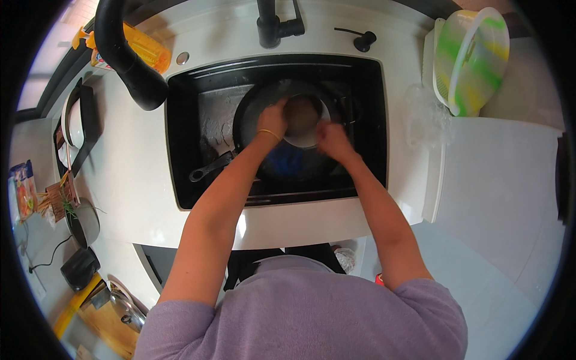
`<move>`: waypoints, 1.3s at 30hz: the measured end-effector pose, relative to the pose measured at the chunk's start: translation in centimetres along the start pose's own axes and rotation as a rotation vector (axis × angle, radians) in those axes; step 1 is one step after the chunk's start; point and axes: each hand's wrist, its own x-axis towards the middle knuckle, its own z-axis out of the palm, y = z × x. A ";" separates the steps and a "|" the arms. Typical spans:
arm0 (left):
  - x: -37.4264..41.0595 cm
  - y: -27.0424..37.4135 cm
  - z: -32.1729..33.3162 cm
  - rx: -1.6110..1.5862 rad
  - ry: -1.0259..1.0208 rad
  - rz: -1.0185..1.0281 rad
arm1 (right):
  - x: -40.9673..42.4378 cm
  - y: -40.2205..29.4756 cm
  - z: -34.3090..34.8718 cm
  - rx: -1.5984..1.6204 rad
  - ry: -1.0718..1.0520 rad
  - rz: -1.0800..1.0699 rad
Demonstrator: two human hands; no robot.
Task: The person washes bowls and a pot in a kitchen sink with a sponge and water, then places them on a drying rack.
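Note:
A round, white-rimmed bowl or pan (304, 141), brownish inside, is tilted over a large dark wok (249, 114) in the black sink (184, 135). My left hand (272, 119) grips its left rim. My right hand (333, 140), blurred by motion, is at its lower right side with fingers curled; whether it holds a cloth or the rim is unclear. A blurred blue patch (288, 159) shows in the wok below the bowl. The wok's handle (211, 166) points to the lower left.
A black faucet (268, 27) and a soap dispenser (364, 41) stand behind the sink. A thick black pipe (121, 54) hangs at upper left by an orange bottle (148, 47). Coloured basin (481, 63) stands right, a dish rack (83, 117) left.

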 end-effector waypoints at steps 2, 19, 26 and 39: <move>-0.7 0.8 -1.0 0.004 0.023 0.085 | -0.4 -1.2 2.6 -0.271 -0.251 -0.167; -8.6 -3.3 -5.5 0.079 -0.094 -0.279 | 0.2 -1.5 10.2 -0.670 -0.309 0.069; -9.2 -10.4 0.0 -0.463 -0.157 -0.392 | 1.0 -4.7 11.2 0.925 -0.215 0.157; -13.5 -3.2 -10.7 -1.243 -0.314 -0.498 | -1.0 -9.5 6.9 -0.452 0.141 -0.533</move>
